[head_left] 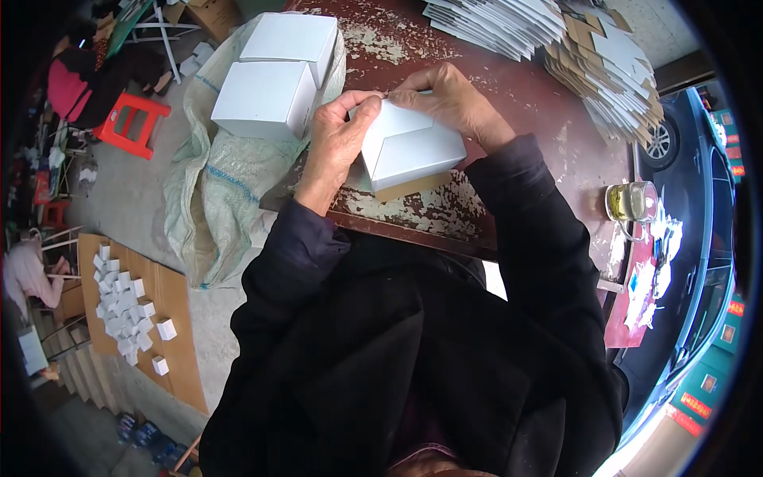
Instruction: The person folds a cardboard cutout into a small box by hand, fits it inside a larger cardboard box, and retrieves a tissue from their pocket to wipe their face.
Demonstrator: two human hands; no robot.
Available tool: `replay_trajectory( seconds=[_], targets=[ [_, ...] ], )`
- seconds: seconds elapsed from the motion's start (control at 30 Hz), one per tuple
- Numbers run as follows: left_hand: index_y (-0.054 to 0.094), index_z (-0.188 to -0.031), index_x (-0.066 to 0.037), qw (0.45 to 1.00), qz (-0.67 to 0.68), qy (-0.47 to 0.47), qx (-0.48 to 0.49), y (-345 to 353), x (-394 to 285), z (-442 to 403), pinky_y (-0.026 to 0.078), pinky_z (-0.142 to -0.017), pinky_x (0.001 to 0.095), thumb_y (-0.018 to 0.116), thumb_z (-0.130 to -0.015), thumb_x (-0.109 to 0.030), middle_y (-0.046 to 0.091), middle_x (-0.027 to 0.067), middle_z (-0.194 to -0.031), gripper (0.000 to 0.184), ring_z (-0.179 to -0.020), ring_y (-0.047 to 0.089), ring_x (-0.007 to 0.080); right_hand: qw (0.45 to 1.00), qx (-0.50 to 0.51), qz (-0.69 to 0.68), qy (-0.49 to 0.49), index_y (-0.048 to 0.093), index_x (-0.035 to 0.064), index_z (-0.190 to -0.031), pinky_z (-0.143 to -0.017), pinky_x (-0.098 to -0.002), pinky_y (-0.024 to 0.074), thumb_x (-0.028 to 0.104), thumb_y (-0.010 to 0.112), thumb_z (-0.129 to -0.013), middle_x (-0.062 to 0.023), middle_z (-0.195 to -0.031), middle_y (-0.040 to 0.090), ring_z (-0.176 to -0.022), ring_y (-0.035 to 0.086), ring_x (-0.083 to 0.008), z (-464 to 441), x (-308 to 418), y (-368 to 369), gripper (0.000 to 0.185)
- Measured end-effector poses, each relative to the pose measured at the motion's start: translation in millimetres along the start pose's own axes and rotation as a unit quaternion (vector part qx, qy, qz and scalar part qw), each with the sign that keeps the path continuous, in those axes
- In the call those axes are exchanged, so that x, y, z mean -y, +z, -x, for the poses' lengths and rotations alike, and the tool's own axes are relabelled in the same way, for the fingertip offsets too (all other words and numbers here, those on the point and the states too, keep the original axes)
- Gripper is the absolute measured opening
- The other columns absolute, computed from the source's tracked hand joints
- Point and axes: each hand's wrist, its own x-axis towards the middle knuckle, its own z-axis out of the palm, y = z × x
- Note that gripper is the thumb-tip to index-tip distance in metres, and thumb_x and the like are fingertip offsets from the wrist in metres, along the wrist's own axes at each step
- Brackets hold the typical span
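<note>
A white cardboard box (417, 155) sits at the near edge of the worn red-brown table (556, 167), a brown flap showing under its near side. My left hand (338, 143) is at its far left corner, thumb and forefinger pinched on the edge. From the right, my right hand (453, 103) bends over the far edge, fingertips close to my left thumb. Both hands are closed on the box; their exact grip on the far edge is partly hidden. Two finished-looking white boxes (262, 91) stand just left of my left hand, over a pale woven sack (230, 179).
Stacks of flat white cardboard blanks (501, 24) and brown-edged blanks (608, 75) lie at the table's far right. A glass mug (630, 202) stands near the right edge. Leftward are a red stool (133, 125), a cardboard sheet (171, 298) with many small white boxes, and other people.
</note>
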Motion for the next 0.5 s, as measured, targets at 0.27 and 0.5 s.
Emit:
replay_trajectory(
  seconds=[0.27, 0.5],
  targets=[
    [0.072, -0.098, 0.000, 0.999, 0.010, 0.026, -0.041, -1, 6, 1, 0.041, -0.060, 0.0199, 0.071, -0.090, -0.023, 0.065, 0.0032, -0.077, 0.025, -0.069, 0.053, 0.0086, 0.999, -0.035, -0.039, -0.012, 0.076, 0.0011, -0.097, -0.057, -0.0250, 0.0563, 0.021, 0.074, -0.089, -0.0088, -0.080, 0.072, -0.063, 0.064, -0.0125, 13, -26, -23, 0.022],
    [0.071, -0.096, 0.000, 0.999, 0.026, 0.011, -0.035, 9, 0, 0, 0.040, -0.060, 0.0205, 0.070, -0.092, -0.025, 0.064, 0.0016, -0.078, 0.025, -0.067, 0.051, 0.0079, 0.996, -0.053, -0.063, 0.028, 0.075, 0.0014, -0.095, -0.057, -0.0247, 0.0559, 0.022, 0.072, -0.092, -0.0089, -0.080, 0.071, -0.065, 0.064, -0.0123, 20, -8, -4, 0.021]
  ],
)
